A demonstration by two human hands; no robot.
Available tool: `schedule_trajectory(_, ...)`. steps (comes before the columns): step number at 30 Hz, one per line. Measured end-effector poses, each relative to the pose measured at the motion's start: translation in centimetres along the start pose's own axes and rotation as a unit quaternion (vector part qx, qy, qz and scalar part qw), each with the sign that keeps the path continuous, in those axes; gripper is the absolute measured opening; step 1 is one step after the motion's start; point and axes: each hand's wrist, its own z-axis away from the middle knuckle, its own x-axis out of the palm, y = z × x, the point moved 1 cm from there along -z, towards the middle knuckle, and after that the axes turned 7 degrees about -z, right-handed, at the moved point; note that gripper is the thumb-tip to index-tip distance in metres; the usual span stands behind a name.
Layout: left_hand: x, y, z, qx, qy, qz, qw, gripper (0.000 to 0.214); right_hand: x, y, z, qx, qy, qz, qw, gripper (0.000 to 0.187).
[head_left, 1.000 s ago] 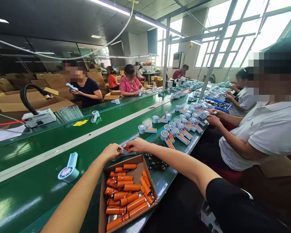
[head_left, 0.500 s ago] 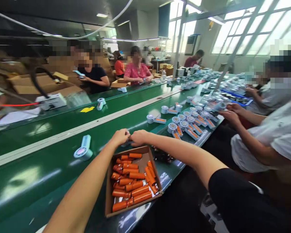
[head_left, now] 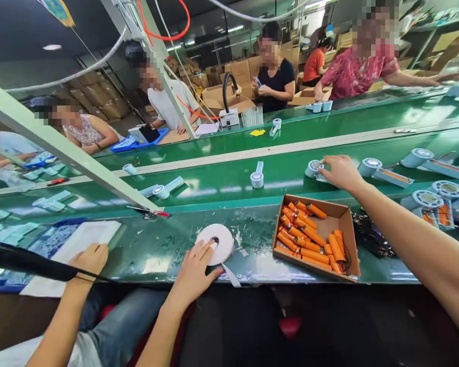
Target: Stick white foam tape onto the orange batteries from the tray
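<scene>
My left hand (head_left: 193, 278) lies over a roll of white tape (head_left: 226, 243), fingers stretched across its face and thumb apart beside the loose tape end. Stretched out over the green belt, my right hand (head_left: 341, 172) pinches the edge of a light-blue handheld fan (head_left: 312, 168); its fingers partly cover the fan. Between my hands stands a cardboard box (head_left: 346, 229) of orange battery cells (head_left: 306, 229), some with wires. Another light-blue fan (head_left: 257, 178) rests on the belt left of my right hand.
Right of the box lies a dark bundle of wires (head_left: 373, 234). Several fans (head_left: 426, 200) with orange cells in their handles crowd the right. A co-worker's hand (head_left: 91, 260) rests on a white sheet (head_left: 110, 230) at left. A slanted metal post (head_left: 76, 140) crosses the left side.
The view has swung left, bringing the tape roll into sight. My hands, together behind the box before, are now apart: the left on the tape, the right at a fan.
</scene>
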Motion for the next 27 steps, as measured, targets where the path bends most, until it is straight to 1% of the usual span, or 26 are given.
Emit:
schedule_trajectory(1,0.0,-0.1,0.3,-0.001,0.001,-0.008,1.0,0.051,0.4,-1.2,1.0,-0.016,-0.023,0.012,1.0,0.015)
schedule_trajectory(2,-0.1,0.2,0.2,-0.002,0.015,-0.012,1.0,0.047,0.8,-2.5,2.6,-0.034,-0.052,0.021,0.998,0.011)
schedule_trajectory(3,-0.4,1.0,-0.4,0.0,0.044,-0.013,0.999,0.043,1.3,-3.9,4.7,-0.049,-0.082,0.028,0.995,0.012)
schedule_trajectory(4,-0.8,2.1,-1.1,0.005,0.088,-0.011,0.996,0.043,1.7,-5.4,7.2,-0.057,-0.123,0.025,0.99,0.019)
schedule_trajectory(6,-1.8,5.2,-2.7,0.03,0.198,0.001,0.98,0.047,2.9,-8.2,13.1,-0.036,-0.204,0.007,0.978,0.031)
schedule_trajectory(7,-2.3,7.0,-3.4,0.053,0.244,0.012,0.968,0.049,3.7,-9.3,16.1,0.006,-0.28,-0.037,0.959,0.039)
schedule_trajectory(8,-2.8,8.6,-4.1,0.079,0.279,0.024,0.957,0.05,4.5,-10.2,18.9,0.044,-0.348,-0.089,0.932,0.045)
schedule_trajectory(9,-3.1,10.1,-4.6,0.102,0.303,0.038,0.947,0.049,5.4,-10.7,21.4,0.08,-0.414,-0.132,0.897,0.044)
schedule_trajectory(10,-3.3,11.3,-5.1,0.117,0.317,0.055,0.939,0.047,6.1,-10.8,23.5,0.109,-0.467,-0.164,0.862,0.039)
schedule_trajectory(11,-3.3,12.1,-5.4,0.12,0.325,0.079,0.935,0.046,6.6,-10.8,25.2,0.121,-0.506,-0.174,0.836,0.035)
schedule_trajectory(12,-3.2,12.5,-5.8,0.105,0.323,0.112,0.934,0.044,6.8,-10.5,26.3,0.113,-0.533,-0.159,0.823,0.032)
schedule_trajectory(13,-2.8,12.7,-6.0,0.076,0.311,0.152,0.935,0.044,6.7,-10.2,27.0,0.086,-0.551,-0.122,0.821,0.032)
schedule_trajectory(15,-1.7,12.6,-6.1,0.005,0.263,0.233,0.936,0.049,5.5,-9.8,27.0,0.013,-0.576,-0.034,0.817,0.03)
schedule_trajectory(16,-1.1,12.6,-6.0,-0.018,0.238,0.265,0.934,0.053,4.6,-9.7,26.3,-0.008,-0.584,-0.011,0.811,0.026)
schedule_trajectory(17,-0.5,12.6,-5.7,-0.026,0.218,0.286,0.933,0.056,3.6,-9.7,25.2,-0.013,-0.579,-0.003,0.815,0.024)
schedule_trajectory(18,0.0,12.7,-5.4,-0.019,0.207,0.295,0.933,0.056,2.6,-9.7,23.8,-0.007,-0.552,-0.003,0.834,0.022)
schedule_trajectory(19,0.4,12.9,-5.0,-0.002,0.206,0.293,0.934,0.055,1.8,-9.5,22.1,0.002,-0.503,0.008,0.864,0.022)
schedule_trajectory(20,0.7,13.2,-4.7,0.018,0.21,0.28,0.937,0.053,1.1,-9.2,20.5,0.005,-0.438,0.044,0.898,0.02)
schedule_trajectory(21,0.9,13.5,-4.4,0.036,0.218,0.26,0.94,0.051,0.7,-8.8,18.9,0.002,-0.37,0.108,0.923,0.018)
schedule_trajectory(22,0.9,13.9,-4.2,0.049,0.227,0.238,0.943,0.049,0.6,-8.1,17.6,-0.004,-0.318,0.186,0.93,0.017)
schedule_trajectory(23,0.9,14.2,-4.1,0.057,0.236,0.219,0.945,0.048,0.7,-7.3,16.5,-0.01,-0.294,0.256,0.921,0.019)
schedule_trajectory(24,0.9,14.5,-4.1,0.063,0.242,0.206,0.946,0.047,1.0,-6.5,15.8,-0.015,-0.297,0.305,0.905,0.023)
schedule_trajectory(25,0.8,14.7,-4.1,0.068,0.245,0.199,0.947,0.046,1.3,-5.6,15.3,-0.018,-0.316,0.328,0.89,0.026)
schedule_trajectory(26,0.7,14.8,-4.1,0.072,0.246,0.195,0.947,0.046,1.5,-4.9,15.0,-0.021,-0.338,0.328,0.882,0.027)
schedule_trajectory(27,0.6,14.9,-4.2,0.075,0.248,0.191,0.947,0.046,1.5,-4.4,14.8,-0.023,-0.355,0.313,0.88,0.026)
